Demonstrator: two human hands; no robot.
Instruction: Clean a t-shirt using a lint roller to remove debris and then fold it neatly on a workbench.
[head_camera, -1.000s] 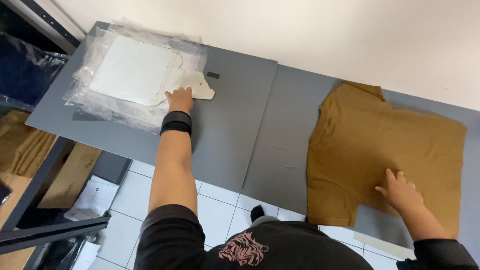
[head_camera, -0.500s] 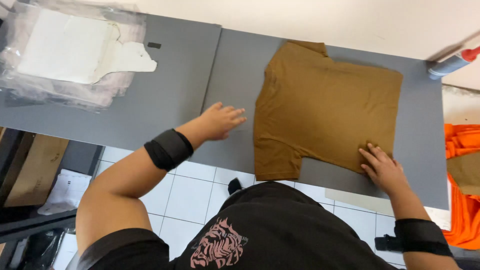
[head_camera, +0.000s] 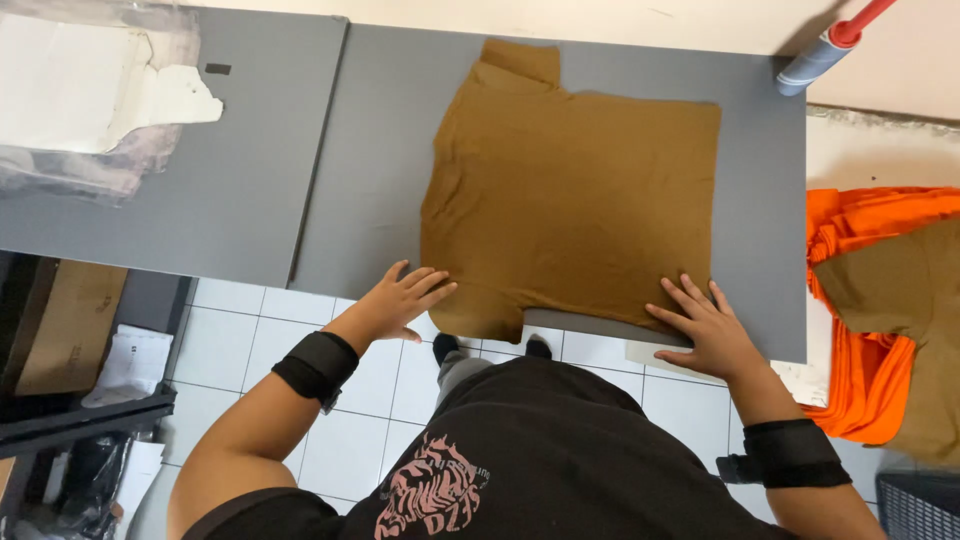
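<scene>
Now your hands lie spread flat: left hand and right hand both touching the brown T-shirt near edge on the grey worktop

Left hand now off white card, at brown shirt's near edge.

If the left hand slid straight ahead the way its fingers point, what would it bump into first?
Probably the brown T-shirt: the left hand points up and rightward, its fingertips already at the shirt's near edge.
</scene>
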